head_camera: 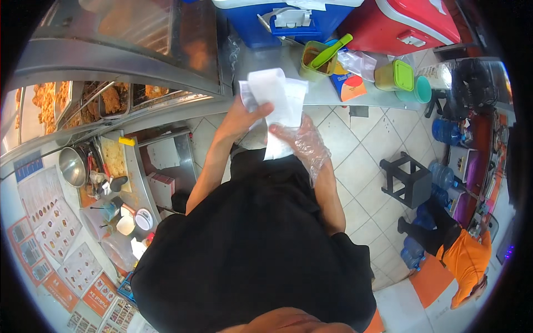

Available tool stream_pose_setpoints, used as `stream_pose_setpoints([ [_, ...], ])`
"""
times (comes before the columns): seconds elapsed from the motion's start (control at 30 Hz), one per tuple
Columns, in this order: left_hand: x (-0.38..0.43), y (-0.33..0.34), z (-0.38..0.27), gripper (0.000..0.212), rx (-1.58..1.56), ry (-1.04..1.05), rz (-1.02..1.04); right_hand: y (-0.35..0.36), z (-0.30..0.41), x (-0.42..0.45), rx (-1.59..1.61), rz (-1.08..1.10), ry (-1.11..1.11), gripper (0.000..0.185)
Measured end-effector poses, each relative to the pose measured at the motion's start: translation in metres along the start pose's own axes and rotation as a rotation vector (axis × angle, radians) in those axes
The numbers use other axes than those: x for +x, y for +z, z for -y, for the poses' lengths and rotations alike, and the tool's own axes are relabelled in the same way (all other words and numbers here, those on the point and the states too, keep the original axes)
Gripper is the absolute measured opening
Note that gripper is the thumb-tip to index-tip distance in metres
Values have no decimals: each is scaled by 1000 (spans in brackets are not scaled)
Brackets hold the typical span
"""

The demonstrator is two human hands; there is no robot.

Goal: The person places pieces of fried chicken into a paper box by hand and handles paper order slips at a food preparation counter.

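Several white paper slips (270,89) with faint print are spread between my two hands, in front of my black shirt. My bare left hand (246,116) pinches them from the left, its thumb lying across the front. On the right, my right hand (302,139), in a clear plastic glove, has its thumb on the lower part of the slips. Beyond them runs a metal counter (266,68). On it are an open tub (318,62) of brown powder with a green scoop (333,50), a blue and orange glove box (349,85) and a green-lidded container (393,75).
Blue (291,25) and red (404,25) cooler boxes stand at the back of the counter. Trays of fried chicken (112,100) fill the display case at left. A black stool (408,179) stands on the tiles at right; a person in orange (466,258) is beyond it.
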State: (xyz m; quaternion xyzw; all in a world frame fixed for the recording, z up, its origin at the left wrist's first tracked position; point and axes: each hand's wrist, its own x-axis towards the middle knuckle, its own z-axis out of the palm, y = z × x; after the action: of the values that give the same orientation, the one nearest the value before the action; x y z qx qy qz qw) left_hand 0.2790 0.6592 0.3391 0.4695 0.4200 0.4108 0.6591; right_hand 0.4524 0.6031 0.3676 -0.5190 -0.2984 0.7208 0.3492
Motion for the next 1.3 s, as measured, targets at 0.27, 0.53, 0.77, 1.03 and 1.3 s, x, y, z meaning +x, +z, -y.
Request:
stream_pose_setpoints([
  [0.27, 4, 10, -35, 42, -291, 99, -76, 12, -22, -11, -239, 21, -10, 50],
  [0.53, 7, 15, -43, 41, -48, 29, -136, 29, -15, -13, -269, 128, -9, 48],
  [0.77, -9, 15, -74, 44, -66, 61, -308, 45, 11, -35, 161, 182, -206, 41],
  [1.03, -36, 17, -110, 63, -182, 120, -184, 56, 21, -60, 104, -160, -267, 31],
  [1.3, -46, 13, -120, 75, -516, 101, 61, 45, 21, -73, 231, -268, -309, 36],
])
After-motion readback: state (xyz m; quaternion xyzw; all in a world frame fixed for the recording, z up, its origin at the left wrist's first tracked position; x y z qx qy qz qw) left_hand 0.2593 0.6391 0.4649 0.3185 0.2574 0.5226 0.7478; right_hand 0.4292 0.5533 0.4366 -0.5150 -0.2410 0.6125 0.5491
